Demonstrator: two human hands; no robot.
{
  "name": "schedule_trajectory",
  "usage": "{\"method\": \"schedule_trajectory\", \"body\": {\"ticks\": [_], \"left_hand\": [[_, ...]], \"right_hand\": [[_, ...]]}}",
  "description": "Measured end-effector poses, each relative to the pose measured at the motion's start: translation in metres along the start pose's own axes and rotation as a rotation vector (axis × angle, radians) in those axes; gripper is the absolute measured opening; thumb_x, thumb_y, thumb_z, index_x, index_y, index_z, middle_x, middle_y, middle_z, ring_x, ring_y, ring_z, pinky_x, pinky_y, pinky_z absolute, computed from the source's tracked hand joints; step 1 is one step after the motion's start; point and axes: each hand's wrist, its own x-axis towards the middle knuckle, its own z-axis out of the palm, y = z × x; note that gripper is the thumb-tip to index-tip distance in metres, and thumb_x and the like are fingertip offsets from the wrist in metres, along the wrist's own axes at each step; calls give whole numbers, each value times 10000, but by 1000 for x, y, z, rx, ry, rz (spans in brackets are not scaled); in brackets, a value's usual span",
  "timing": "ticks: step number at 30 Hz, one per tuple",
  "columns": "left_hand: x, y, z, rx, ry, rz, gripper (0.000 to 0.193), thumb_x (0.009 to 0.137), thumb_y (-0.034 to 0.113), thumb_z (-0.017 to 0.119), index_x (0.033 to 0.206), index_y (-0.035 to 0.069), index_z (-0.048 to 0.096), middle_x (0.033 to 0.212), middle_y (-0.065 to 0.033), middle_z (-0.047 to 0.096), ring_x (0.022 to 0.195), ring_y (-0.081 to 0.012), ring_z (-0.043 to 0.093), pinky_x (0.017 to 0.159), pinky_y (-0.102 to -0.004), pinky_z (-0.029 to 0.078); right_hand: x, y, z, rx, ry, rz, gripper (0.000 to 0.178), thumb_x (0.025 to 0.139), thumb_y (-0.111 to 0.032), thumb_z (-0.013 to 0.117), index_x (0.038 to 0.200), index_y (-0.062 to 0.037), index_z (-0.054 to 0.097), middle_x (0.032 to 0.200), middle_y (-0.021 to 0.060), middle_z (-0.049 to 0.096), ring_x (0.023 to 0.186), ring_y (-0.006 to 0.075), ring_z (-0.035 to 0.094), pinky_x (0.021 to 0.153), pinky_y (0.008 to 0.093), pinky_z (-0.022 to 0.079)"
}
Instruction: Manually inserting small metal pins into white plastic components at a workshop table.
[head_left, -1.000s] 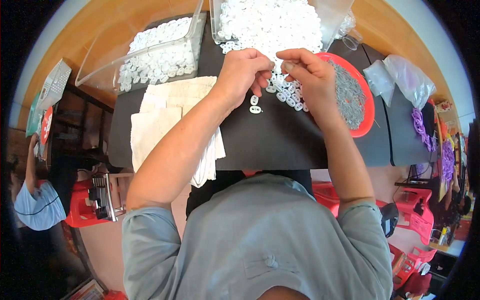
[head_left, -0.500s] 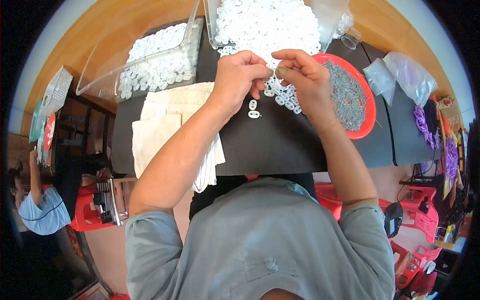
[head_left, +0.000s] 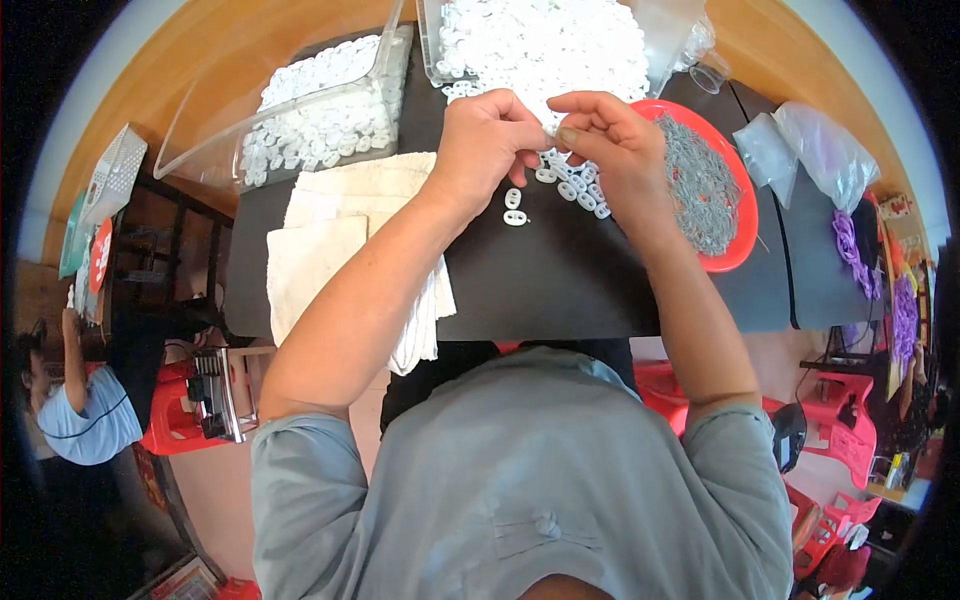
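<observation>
Over the far middle of the dark table, my left hand [head_left: 492, 140] and my right hand [head_left: 615, 140] meet at their fingertips. Thumb and fingers of each are pinched together, and what they hold is too small and hidden to make out. Just beneath them lies a loose group of small white oval plastic pieces with two holes [head_left: 575, 188]. Two more such pieces [head_left: 514, 217] lie apart, nearer to me. To the right of my right hand stands a red bowl [head_left: 745, 225] full of thin grey bits [head_left: 705, 185].
Beyond my hands, a clear bin [head_left: 432, 45] holds a heap of white pieces. Another clear bin [head_left: 215, 137] with white pieces stands at left. Folded cream cloths [head_left: 318, 262] lie under my left forearm. Plastic bags [head_left: 825, 150] lie at right. A person [head_left: 90, 415] sits far left.
Both hands stay pinched together at nearly the same spot, with the fingertips slightly closer. The whole view has shifted a little.
</observation>
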Motion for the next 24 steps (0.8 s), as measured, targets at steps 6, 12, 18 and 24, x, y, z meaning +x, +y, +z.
{"method": "schedule_trajectory", "body": {"ticks": [6,12,18,24], "left_hand": [[0,1,1,-72,36,18,66,735,-25,655,740,-18,589,664,-78,606,539,-114,580,395,-235,436],[0,1,-1,-36,27,0,64,755,-14,647,779,4,591,673,-66,603,554,-122,580,436,-238,447],[0,-1,0,5,-2,-93,61,763,6,653,777,6,594,672,-62,604,548,-121,579,430,-242,447],[2,-4,0,-63,0,-77,53,741,-9,648,741,-24,597,668,-91,605,533,-128,579,392,-235,436]], "right_hand": [[0,-3,2,-14,-28,-17,249,852,-5,595,1095,-4,647,823,-1,621,764,64,577,668,218,459],[0,-4,-2,-12,0,-1,253,846,-9,601,1094,-2,649,821,0,622,766,67,578,668,219,460],[1,1,-2,9,-23,-5,246,845,-14,593,1083,4,653,814,3,622,754,70,574,661,223,451],[3,1,0,38,-42,52,249,842,-25,593,1081,3,654,805,8,627,748,73,569,663,224,447]]}}
